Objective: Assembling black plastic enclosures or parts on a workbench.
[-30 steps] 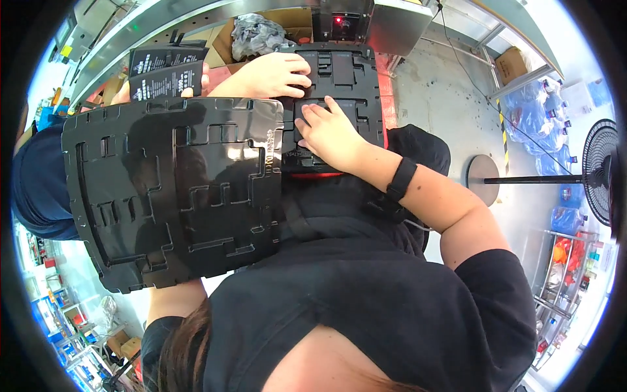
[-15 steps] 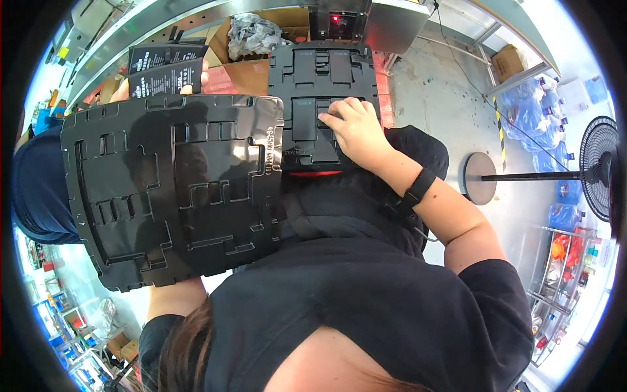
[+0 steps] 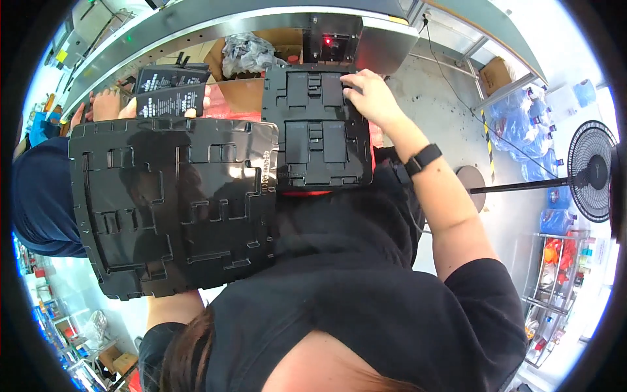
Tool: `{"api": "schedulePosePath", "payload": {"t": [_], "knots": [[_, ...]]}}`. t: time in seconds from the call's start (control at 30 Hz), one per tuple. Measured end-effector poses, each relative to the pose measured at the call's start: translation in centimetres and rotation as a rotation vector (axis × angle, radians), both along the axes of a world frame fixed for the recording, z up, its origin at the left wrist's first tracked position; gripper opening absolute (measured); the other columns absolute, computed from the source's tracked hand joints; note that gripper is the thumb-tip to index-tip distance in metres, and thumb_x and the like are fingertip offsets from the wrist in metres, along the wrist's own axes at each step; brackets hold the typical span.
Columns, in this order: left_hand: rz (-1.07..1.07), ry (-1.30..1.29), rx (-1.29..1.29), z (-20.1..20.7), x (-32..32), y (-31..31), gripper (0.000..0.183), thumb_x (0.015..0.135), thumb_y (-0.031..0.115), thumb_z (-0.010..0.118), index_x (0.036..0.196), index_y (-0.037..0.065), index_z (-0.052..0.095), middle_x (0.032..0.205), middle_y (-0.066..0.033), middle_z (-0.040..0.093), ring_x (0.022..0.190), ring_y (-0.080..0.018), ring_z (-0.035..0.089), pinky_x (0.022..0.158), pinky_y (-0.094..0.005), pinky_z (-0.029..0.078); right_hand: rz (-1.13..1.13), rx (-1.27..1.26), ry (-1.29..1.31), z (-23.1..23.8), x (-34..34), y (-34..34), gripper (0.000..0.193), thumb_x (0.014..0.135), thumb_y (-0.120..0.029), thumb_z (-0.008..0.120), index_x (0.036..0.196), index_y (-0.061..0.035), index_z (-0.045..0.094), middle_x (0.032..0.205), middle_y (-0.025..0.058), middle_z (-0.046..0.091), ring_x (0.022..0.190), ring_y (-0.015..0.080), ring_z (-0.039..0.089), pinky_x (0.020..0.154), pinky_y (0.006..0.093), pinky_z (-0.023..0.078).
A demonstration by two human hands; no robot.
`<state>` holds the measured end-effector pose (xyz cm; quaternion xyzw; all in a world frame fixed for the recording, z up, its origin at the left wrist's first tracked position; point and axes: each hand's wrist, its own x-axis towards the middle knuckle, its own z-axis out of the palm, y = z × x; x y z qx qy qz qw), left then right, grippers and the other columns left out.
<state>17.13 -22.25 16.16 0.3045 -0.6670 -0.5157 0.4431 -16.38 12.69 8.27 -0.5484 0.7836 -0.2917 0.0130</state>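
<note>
At one o'clock, right hand (image 3: 373, 101) has shifted from near row to far-right corner of small black tray (image 3: 360, 157).
Small black tray sits at twelve o'clock; near-row packs (image 3: 335, 142) now uncovered, look seated, so that row is probably filled. Right hand loosely curled; can't tell if gripping. Left hand (image 3: 206, 98), mostly hidden, seems to grip flat black packs (image 3: 166, 102) at ten o'clock. Large black tray (image 3: 166, 202) fills nine o'clock.
</note>
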Motion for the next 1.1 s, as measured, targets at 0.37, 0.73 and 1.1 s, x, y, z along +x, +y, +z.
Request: {"api": "schedulePosePath", "payload": {"t": [0.37,0.73,1.1], "knots": [[-0.186,0.032,0.205,-3.6,-7.5,6.6,0.016,0.066,0.021,0.063,0.079,0.013,0.060,0.098,-0.0011,0.057,0.103,-0.0224,0.052,0.081,-0.0346,0.046,-0.157,-0.011,0.098,0.3,2.1,1.2,0.030,0.082,-0.024,0.064,0.106,-0.0068,0.066,0.116,0.0152,0.056,0.111,0.0305,0.052,0.092,0.0418,0.043],[-0.268,0.056,0.351,-6.3,-10.1,11.0,0.011,0.068,0.022,0.062,0.076,0.015,0.061,0.093,0.0003,0.058,0.099,-0.0209,0.053,0.077,-0.0342,0.046,0.384,0.058,-1.494,4.2,11.9,3.3,0.040,0.094,-0.029,0.056,0.123,-0.0018,0.049,0.105,0.0058,0.059,0.090,0.0148,0.058,0.074,0.0289,0.051],[-0.050,0.142,0.341,-6.0,-2.9,8.8,0.007,0.069,0.023,0.061,0.072,0.016,0.062,0.089,0.0017,0.059,0.095,-0.0193,0.055,0.074,-0.0338,0.046,-0.083,0.046,0.172,-2.5,-5.3,-0.8,0.029,0.080,-0.014,0.062,0.108,-0.0058,0.062,0.102,0.0153,0.057,0.102,0.0331,0.055,0.087,0.0427,0.047]]}}
